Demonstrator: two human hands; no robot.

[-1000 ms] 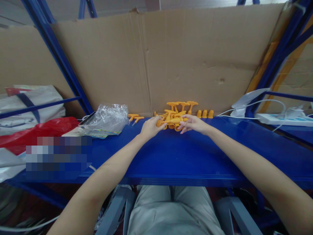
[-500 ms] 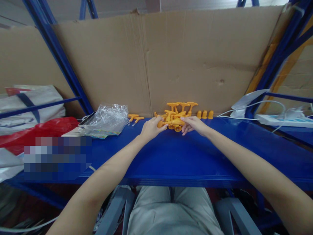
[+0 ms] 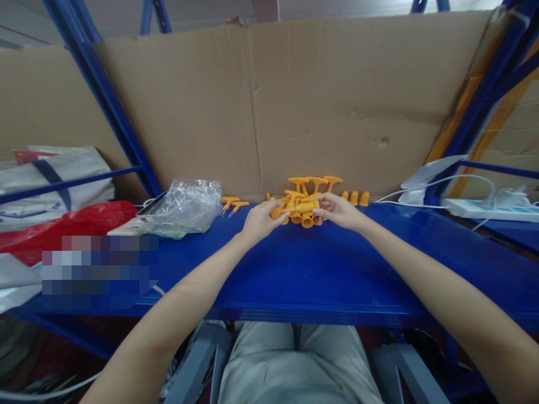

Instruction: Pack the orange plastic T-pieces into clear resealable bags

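Note:
An orange plastic corkscrew (image 3: 303,210) lies sideways between my two hands. My left hand (image 3: 261,220) is closed on its left end, thumb toward me. At the opposite end, my right hand (image 3: 337,211) pinches it with thumb and fingers. Just behind and below it is a pile of orange corkscrew parts (image 3: 307,221), some with round open ends toward me. Several T-shaped handles (image 3: 317,182) stand upright behind the pile. Left of my left hand lie two orange T-handles with bare metal spirals (image 3: 238,205). The metal spiral of the held piece is not visible.
Three small orange caps (image 3: 354,198) stand right of the pile. A clear plastic bag (image 3: 185,207) lies on the blue table (image 3: 320,275) at left, near a red bag (image 3: 84,221). A cardboard sheet (image 3: 337,95) rises behind. A white power strip (image 3: 484,206) and cables are at right.
My right hand has shifted slightly up and now grips the right end of the corkscrew, which lies more level. My left hand keeps its hold.

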